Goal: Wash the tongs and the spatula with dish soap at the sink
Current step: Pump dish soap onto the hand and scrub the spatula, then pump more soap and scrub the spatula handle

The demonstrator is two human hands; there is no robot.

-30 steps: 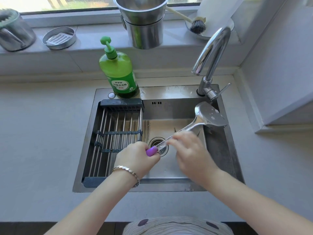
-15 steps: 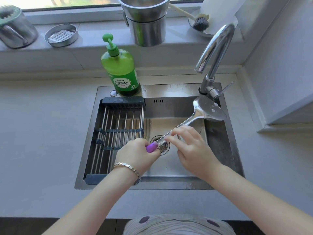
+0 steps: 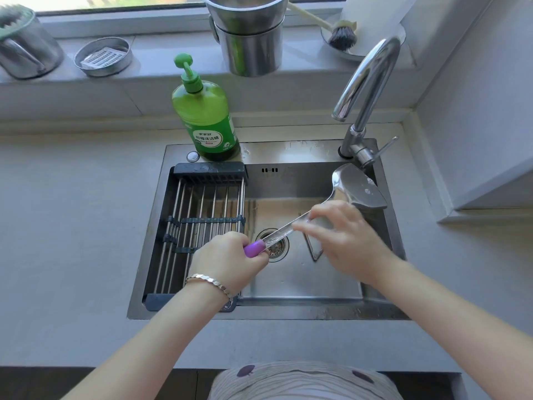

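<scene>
Now the left hand [image 3: 227, 261] has its grip curled round the purple end of the spatula [image 3: 357, 192]. From there the stem runs toward 2 o'clock over the sink [image 3: 288, 151], where the right hand [image 3: 346, 241] pinches it, nearer the blade

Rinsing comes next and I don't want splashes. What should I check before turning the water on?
1. Spatula handle gripped by left hand: ok.
2. Right hand holding the shaft: ok.
3. Blade over the sink: ok.
4. Blade right under the faucet spout: cannot tell.
5. Soap spread on the blade: cannot tell.
6. Tongs lying inside the basin: ok.
</scene>
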